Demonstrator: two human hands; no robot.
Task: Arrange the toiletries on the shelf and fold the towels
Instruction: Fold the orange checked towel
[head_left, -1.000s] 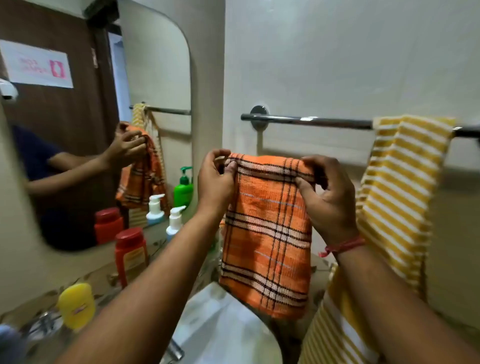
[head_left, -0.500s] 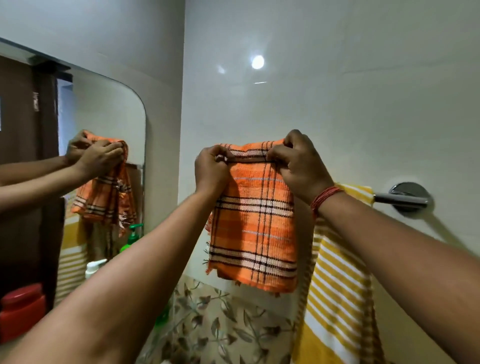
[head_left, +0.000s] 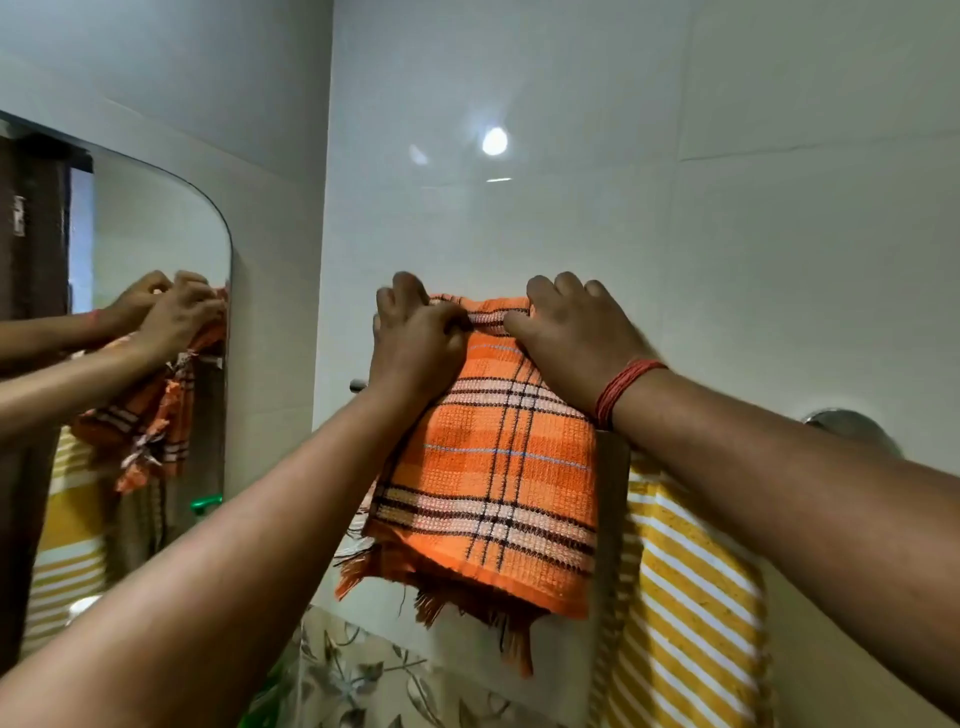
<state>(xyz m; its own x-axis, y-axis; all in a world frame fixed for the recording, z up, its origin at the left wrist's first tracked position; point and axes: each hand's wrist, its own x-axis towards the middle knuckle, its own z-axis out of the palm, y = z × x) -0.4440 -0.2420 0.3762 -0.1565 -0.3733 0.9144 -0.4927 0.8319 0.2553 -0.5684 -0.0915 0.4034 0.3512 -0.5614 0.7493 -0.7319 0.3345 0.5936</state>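
Note:
A folded orange plaid towel (head_left: 493, 467) hangs against the white tiled wall, draped over the towel bar, whose left end (head_left: 357, 385) peeks out beside my wrist. My left hand (head_left: 415, 343) grips its top left edge. My right hand (head_left: 571, 332), a red thread on the wrist, holds the top right edge. Frayed orange fringe hangs below the towel. A yellow-and-white striped towel (head_left: 691, 597) hangs just to the right, partly behind my right forearm. The toiletries are out of view except a green pump tip (head_left: 207, 504).
A mirror (head_left: 156, 234) on the left wall reflects my hands and both towels. The bar's chrome wall mount (head_left: 852, 431) shows above my right forearm. A leaf-patterned tile band (head_left: 363, 675) runs along the wall below.
Both hands lifted the orange towel up and over the bar, and it now drapes there. The view tilted upward, losing the shelf bottles and sink.

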